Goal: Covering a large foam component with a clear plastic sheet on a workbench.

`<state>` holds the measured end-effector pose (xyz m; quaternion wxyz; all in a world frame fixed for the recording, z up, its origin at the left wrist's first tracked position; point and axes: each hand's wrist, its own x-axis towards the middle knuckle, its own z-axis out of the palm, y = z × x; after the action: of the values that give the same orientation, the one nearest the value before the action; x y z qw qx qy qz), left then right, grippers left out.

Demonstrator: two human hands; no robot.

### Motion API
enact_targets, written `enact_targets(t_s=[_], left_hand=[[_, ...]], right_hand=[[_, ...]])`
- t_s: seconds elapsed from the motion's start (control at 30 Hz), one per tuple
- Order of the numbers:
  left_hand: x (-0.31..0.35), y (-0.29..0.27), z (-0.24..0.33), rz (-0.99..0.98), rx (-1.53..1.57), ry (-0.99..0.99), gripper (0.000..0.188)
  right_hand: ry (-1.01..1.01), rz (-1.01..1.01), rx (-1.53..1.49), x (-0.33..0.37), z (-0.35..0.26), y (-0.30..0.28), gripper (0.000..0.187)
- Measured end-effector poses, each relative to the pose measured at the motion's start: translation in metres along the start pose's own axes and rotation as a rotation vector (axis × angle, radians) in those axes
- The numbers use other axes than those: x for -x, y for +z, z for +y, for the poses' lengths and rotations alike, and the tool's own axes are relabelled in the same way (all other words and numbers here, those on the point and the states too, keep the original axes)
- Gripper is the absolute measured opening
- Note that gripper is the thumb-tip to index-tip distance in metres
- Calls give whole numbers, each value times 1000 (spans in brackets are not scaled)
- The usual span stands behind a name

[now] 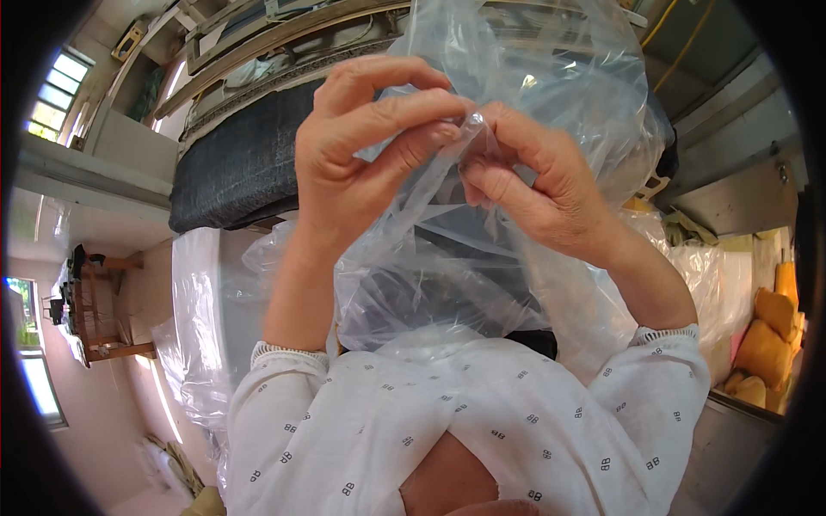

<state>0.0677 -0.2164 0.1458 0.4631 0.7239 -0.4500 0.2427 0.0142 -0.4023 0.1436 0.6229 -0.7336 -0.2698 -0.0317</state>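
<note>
A large clear plastic bag (559,77) hangs loosely in front of me, its folds spreading over a dark padded surface. My left hand (361,129) is raised, thumb and fingers pinching a gathered part of the plastic. Close beside it, my right hand (542,172) grips the same gathered strip, fingers curled round it. The fingertips of both hands nearly meet at this bunched plastic. More of the sheet drapes down between my forearms toward my chest.
A dark fabric-covered roll or pad (241,155) lies beyond my left hand, with a wooden frame (284,43) behind it. Plastic-wrapped white blocks (202,318) stand at the left. A wooden rack (103,310) is farther left; orange-yellow items (766,335) sit at the right.
</note>
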Motion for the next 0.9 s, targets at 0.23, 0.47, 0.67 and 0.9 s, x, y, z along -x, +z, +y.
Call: enact_targets(t_s=[0.23,0.47,0.67,0.9], left_hand=[[6,-17,0,3,-65,175,24],[-12,-38,-18,-119,-127,350,25],[11,-31,-11,-26,584,-110,7],[13,-40,4,-24,343,28,18]], right_hand=[[-78,-78,198,-4,-12,5,18],[72,-227,92,-6,-47,10,30],[230,-238,-210,-10,-62,7,35],[341,-262,-270,-13,-64,7,43]])
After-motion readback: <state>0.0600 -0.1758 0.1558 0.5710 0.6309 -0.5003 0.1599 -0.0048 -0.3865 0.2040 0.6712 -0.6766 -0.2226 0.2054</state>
